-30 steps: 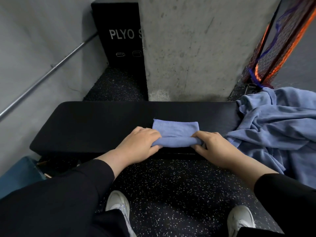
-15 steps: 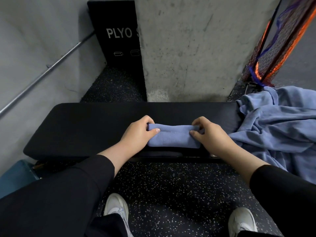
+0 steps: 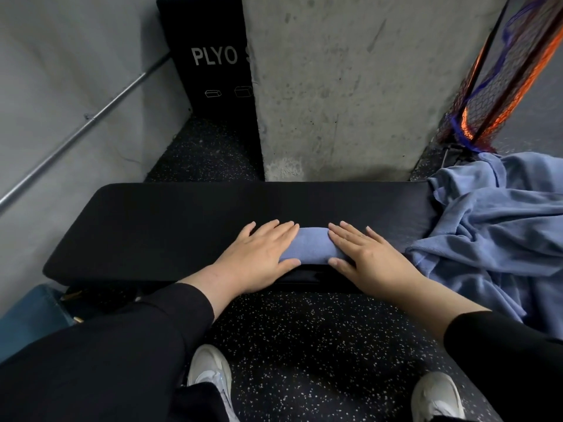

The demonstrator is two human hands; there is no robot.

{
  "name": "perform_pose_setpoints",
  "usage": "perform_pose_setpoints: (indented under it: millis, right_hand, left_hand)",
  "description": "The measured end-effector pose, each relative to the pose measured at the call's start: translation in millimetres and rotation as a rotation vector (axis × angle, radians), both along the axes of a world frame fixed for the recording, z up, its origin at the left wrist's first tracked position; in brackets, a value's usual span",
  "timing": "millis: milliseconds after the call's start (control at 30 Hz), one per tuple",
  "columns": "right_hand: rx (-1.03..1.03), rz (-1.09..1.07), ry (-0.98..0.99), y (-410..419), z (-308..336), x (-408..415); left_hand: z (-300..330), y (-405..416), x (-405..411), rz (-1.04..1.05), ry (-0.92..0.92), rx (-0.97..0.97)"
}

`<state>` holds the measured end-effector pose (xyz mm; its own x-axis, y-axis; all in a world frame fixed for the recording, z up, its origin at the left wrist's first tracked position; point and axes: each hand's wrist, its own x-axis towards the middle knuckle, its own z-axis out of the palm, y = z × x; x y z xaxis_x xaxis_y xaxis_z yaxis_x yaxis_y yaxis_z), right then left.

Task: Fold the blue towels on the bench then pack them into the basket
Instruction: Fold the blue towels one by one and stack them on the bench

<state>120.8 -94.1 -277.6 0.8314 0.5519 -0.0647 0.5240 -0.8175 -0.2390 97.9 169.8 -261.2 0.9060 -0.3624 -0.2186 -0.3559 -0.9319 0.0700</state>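
With both hands flat, fingers straight and slightly spread, left hand (image 3: 259,254) and right hand (image 3: 370,257) press the ends of the folded blue towel (image 3: 310,249) on the bench (image 3: 167,226) near its front edge. Risk: releasing pressure lets the fold spring open, or it slips off that edge; no basket clearly visible. Box behind (image 3: 210,56) reads "PLYO S", rest hidden.

both ends of the folded towel (image 3: 312,249) under the hands, towel pile (image 3: 499,239) cut off at right
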Motion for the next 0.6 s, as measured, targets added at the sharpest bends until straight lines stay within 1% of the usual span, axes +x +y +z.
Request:
perform_pose_setpoints:
  millis: [100,167,267,333,400,433,467,500,533,600]
  right_hand:
    - [-0.061,0.012,0.024,-1.6,3.0,-1.8]
    - [-0.045,-0.004,0.021,-0.9,4.4,-2.0]
    - [0.007,-0.017,-0.048,0.7,9.2,-2.1]
    - [0.028,-0.003,-0.11,3.3,12.0,-3.0]
    - [0.034,-0.002,-0.132,6.9,14.2,-4.5]
    - [0.04,-0.013,-0.137,9.1,14.5,-4.6]
    - [0.048,-0.029,-0.143,11.3,14.2,-4.0]
    - [0.055,-0.049,-0.151,13.9,13.9,-3.1]
    - [0.058,-0.066,-0.159,16.2,13.8,-2.0]
    - [0.06,-0.098,-0.172,21.0,13.6,-0.9]
  left_hand:
    - [-0.3,5.1,-0.6,0.01,0.004,0.032]
    - [1.2,5.3,-0.6,0.018,-0.012,0.04]
    - [4.1,3.8,-0.9,0.03,-0.108,0.025]
    - [7.7,9.5,0.9,0.102,-0.173,-0.071]
    - [16.1,15.6,1.6,0.177,-0.348,-0.232]
    - [21.4,17.7,2.1,0.246,-0.44,-0.322]
    - [29.0,16.5,2.6,0.351,-0.474,-0.426]
    - [37.5,12.9,2.3,0.49,-0.411,-0.543]
    - [47.1,5.5,-0.7,0.636,-0.249,-0.672]
    - [57.0,-14.9,-11.4,0.857,0.217,-0.903]
